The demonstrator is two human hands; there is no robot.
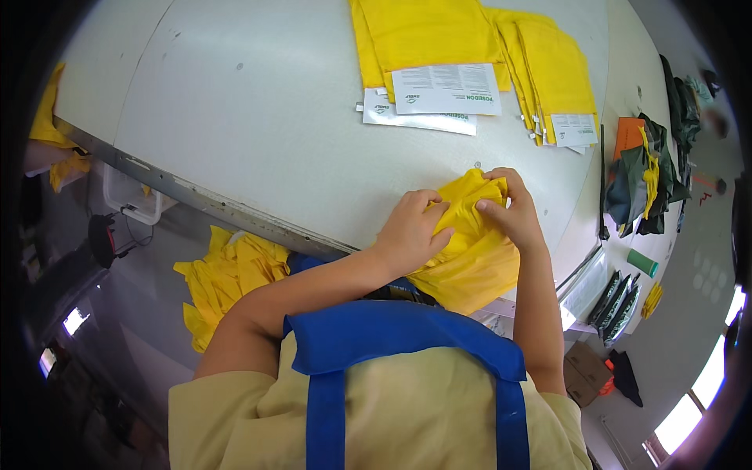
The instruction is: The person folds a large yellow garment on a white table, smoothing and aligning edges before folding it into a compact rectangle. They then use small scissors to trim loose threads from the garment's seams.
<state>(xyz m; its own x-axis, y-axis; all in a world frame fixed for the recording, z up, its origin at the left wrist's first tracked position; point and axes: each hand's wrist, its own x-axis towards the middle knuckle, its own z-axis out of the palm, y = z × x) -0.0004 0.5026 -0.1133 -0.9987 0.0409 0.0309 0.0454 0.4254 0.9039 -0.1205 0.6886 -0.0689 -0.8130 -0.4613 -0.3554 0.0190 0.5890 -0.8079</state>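
A crumpled piece of yellow fabric (462, 270) lies at the table's near edge and hangs over it toward my body. My left hand (415, 227) rests on its left side, thumb and fingers curled into the cloth. At its upper right corner, my right hand (513, 207) pinches the fabric between thumb and fingers. Farther off on the table lie folded yellow fabric pieces (431, 35) with white printed labels (446, 90) sticking out. A second folded yellow stack (552, 74) with a label sits to their right.
A heap of yellow fabric (231, 274) hangs below the table edge at left. On the right are dark garments (634, 188), an orange item (627, 137), a green roll (642, 263) and dark packaged items (615, 305). A white bin (129, 196) stands beyond the left edge; a cardboard box (586, 372) is lower right.
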